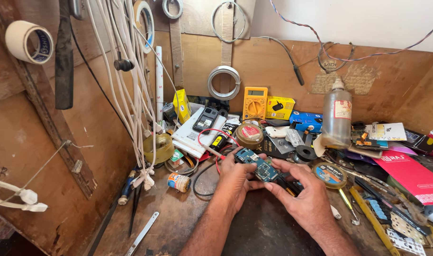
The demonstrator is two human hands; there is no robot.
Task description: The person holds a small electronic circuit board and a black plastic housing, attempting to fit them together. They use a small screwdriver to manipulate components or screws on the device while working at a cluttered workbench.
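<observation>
left hand [235,182] and right hand [307,199], fingers closed, grip opposite ends of a small blue-green rectangular circuit board [257,164] above the cluttered wooden workbench [178,213].

Both hands [273,187] together, fingers curled.

Sunlit plywood walls [283,61] around cluttered workbench [178,218]

A cluttered wooden workbench [178,218] bears a multimeter [255,103], bottle [336,114] and tweezers [142,233].
</observation>
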